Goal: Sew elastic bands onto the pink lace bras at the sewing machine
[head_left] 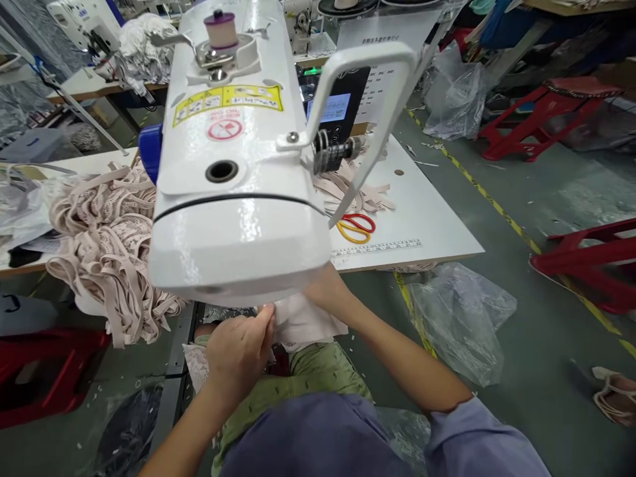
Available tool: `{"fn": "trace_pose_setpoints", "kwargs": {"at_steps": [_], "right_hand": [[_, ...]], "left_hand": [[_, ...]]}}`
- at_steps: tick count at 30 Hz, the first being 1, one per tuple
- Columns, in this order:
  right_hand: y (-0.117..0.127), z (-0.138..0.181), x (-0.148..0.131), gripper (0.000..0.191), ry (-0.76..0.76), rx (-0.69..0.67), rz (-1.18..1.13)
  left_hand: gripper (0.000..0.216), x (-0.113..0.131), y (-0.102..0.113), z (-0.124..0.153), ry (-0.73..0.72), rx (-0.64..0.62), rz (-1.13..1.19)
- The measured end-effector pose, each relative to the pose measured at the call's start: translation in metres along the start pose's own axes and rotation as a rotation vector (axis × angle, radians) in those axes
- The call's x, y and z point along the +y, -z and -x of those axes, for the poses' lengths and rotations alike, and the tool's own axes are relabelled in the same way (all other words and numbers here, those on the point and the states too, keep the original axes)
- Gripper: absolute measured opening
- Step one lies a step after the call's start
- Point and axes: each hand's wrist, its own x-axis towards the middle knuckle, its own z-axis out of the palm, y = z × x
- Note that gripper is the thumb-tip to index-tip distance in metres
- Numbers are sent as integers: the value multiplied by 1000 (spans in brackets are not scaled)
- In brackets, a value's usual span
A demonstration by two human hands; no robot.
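Observation:
A white sewing machine fills the middle of the view and hides the needle area. Below its head, my left hand pinches the edge of a pale pink fabric piece with the fingers closed on it. My right hand reaches in under the machine head; only its wrist and back show, lying on the same fabric, and its fingers are hidden. A lace piece hangs by my left wrist over my lap.
A heap of beige lace garments and straps lies on the table at the left. Red-and-yellow scissors rest on the white table by a printed ruler. Red stools and plastic bags stand on the floor at the right.

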Motion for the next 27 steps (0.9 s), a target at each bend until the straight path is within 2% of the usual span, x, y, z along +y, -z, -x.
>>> {"fn": "trace_pose_setpoints", "kwargs": {"at_steps": [11, 18, 20, 22, 24, 27], "right_hand": [[11, 6, -5, 15, -17, -25, 13], [7, 11, -3, 13, -51, -3, -48], [2, 15, -3, 15, -63, -1, -124], [-3, 23, -1, 20, -97, -10, -297], [-10, 36, 1, 27, -204, -51, -533], [-17, 61, 6, 33, -417, -119, -767]], "left_hand": [[18, 2, 1, -2, -61, 4, 58], [22, 0, 1, 6, 78, -6, 218], [24, -2, 1, 8, 165, -29, 324], [25, -4, 1, 10, 251, -59, 429], [26, -6, 3, 13, 306, -93, 513], [26, -9, 7, 18, 332, -138, 583]]}}
